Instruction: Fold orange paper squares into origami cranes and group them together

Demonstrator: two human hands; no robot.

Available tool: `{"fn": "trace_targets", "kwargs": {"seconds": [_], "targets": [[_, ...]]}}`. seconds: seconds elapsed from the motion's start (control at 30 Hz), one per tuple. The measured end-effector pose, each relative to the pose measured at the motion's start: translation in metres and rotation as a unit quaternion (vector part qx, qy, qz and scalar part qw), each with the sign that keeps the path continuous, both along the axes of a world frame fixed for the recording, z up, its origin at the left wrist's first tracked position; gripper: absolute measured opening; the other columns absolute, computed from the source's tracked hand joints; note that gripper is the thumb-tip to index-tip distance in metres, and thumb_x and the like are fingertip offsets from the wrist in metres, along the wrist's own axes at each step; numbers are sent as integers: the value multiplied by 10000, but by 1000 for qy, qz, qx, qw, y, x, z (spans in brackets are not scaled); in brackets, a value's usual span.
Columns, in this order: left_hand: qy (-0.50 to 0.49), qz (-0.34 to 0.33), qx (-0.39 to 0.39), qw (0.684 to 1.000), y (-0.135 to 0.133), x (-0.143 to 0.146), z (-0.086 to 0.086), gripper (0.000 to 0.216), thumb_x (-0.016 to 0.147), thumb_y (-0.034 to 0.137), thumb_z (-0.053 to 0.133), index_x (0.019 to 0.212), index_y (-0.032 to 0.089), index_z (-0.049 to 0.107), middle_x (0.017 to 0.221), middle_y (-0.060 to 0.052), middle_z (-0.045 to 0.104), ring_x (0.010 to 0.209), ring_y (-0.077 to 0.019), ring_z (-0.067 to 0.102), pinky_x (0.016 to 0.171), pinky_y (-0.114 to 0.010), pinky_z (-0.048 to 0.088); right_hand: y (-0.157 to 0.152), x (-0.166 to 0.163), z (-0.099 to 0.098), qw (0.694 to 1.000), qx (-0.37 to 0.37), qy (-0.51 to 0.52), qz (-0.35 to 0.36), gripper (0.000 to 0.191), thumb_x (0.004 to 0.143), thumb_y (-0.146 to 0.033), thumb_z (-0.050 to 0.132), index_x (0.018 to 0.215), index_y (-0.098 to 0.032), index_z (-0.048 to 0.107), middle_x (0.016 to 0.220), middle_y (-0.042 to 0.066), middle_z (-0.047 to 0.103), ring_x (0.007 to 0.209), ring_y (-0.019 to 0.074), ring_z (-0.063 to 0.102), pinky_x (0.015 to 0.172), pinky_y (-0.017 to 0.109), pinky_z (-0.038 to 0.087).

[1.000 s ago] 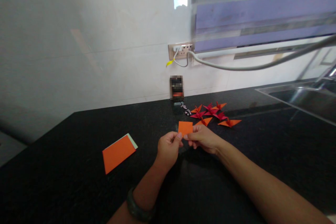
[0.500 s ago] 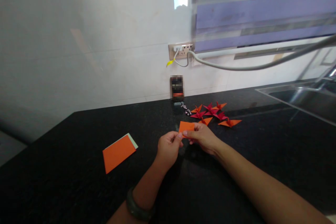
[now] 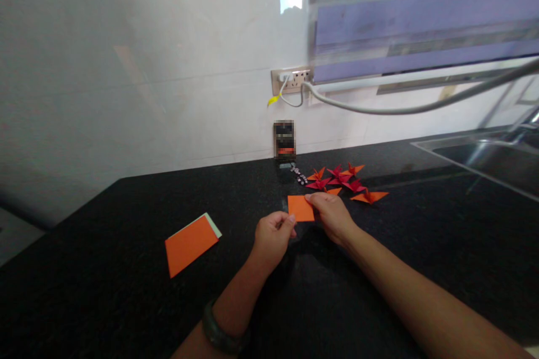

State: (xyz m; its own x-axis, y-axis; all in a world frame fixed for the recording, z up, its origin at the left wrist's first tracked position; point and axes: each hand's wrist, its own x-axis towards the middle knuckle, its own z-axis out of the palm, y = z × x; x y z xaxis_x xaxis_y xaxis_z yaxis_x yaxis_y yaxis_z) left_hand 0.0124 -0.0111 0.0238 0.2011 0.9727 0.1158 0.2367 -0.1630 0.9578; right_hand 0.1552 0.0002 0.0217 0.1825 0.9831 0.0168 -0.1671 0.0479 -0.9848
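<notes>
Head view. An orange paper square (image 3: 301, 210) lies before the paper cranes (image 3: 339, 178), over the black countertop (image 3: 92, 303). Left hand (image 3: 272, 238), curled nearly closed: thumb and fingers pinch its near-left corner. Right hand (image 3: 336, 217), loosely bent: thumb and fingers grip its far-right corner.

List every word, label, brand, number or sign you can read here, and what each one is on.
No readable text anywhere.
Dark upright object by the wall: pixelated, nothing legible.
Yellow tag on the cable: too small to tell whether it bears writing.
Orange paper square, paper stack and folded cranes: no marks visible.
</notes>
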Motion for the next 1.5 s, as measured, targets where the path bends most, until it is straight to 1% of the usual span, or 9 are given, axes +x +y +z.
{"fn": "trace_targets", "kwargs": {"seconds": [0.2, 0.47, 0.6, 0.77, 0.87, 0.97, 1.2, 1.4, 1.5], "targets": [[-13, -24, -14, 1000, 1, -1, -1, 294, 726, 380, 521, 529, 161, 507, 474, 17, 536, 455, -93, 474, 494, -207, 360, -4, 2, 7, 998, 4, -22, 65, 215, 631, -344, 625, 566, -148, 566, 474, -37, 478, 427, 74, 385, 430, 216, 285], [-6, -4, 2, 1000, 0, -2, 0, 372, 742, 445, 498, 509, 155, 520, 429, 28, 490, 421, -85, 431, 460, -206, 327, -5, 3, 7, 997, 29, 16, 66, 284, 657, -398, 635, 560, -144, 553, 491, -33, 485, 435, 67, 397, 444, 210, 297], [-57, -6, -53, 997, 1, 0, -4, 424, 762, 501, 446, 573, 138, 558, 502, -8, 558, 478, -100, 515, 499, -213, 388, -5, 5, 8, 996, 56, -38, 60, 297, 680, -416, 615, 572, -144, 570, 474, -32, 479, 425, 71, 400, 437, 215, 298], [-146, -27, -168, 974, 1, 2, -1, 417, 720, 522, 505, 810, 120, 574, 636, -42, 626, 464, -91, 551, 437, -184, 385, -6, 7, 8, 989, 74, -85, 93, 312, 701, -436, 589, 601, -141, 574, 491, -36, 474, 429, 69, 397, 439, 214, 298], [-181, -55, -240, 952, -1, 1, 2, 490, 726, 589, 442, 864, 126, 528, 565, -34, 615, 351, -79, 494, 350, -167, 313, -6, 9, 7, 981, 102, -129, 99, 300, 709, -420, 587, 618, -135, 581, 508, -36, 469, 447, 70, 396, 448, 214, 298], [-233, -83, -289, 925, -2, 0, 4, 526, 747, 612, 376, 850, 115, 513, 515, -36, 599, 338, -84, 487, 346, -169, 322, -6, 9, 7, 973, 129, -163, 103, 282, 729, -395, 577, 630, -131, 593, 529, -28, 478, 474, 75, 412, 464, 216, 311], [-321, -84, -285, 899, 0, -3, 3, 456, 764, 537, 446, 773, 91, 541, 511, -30, 584, 413, -94, 537, 428, -192, 412, -8, 8, 7, 975, 116, -156, 104, 289, 744, -421, 553, 751, -140, 619, 565, -23, 504, 452, 71, 409, 445, 213, 316], [-338, -58, -297, 891, 1, -2, 5, 464, 789, 518, 418, 752, 76, 555, 500, -39, 585, 406, -100, 543, 415, -194, 408, -8, 5, 9, 984, 109, -103, 102, 365, 763, -474, 493, 624, -143, 555, 546, -21, 487, 429, 70, 411, 431, 216, 324], [-343, -50, -298, 889, 1, -2, 6, 460, 797, 508, 411, 731, 76, 553, 493, -39, 583, 404, -101, 544, 415, -193, 410, -8, 5, 9, 983, 105, -107, 108, 322, 733, -455, 544, 666, -141, 576, 557, -24, 492, 431, 65, 408, 430, 211, 318]]}}
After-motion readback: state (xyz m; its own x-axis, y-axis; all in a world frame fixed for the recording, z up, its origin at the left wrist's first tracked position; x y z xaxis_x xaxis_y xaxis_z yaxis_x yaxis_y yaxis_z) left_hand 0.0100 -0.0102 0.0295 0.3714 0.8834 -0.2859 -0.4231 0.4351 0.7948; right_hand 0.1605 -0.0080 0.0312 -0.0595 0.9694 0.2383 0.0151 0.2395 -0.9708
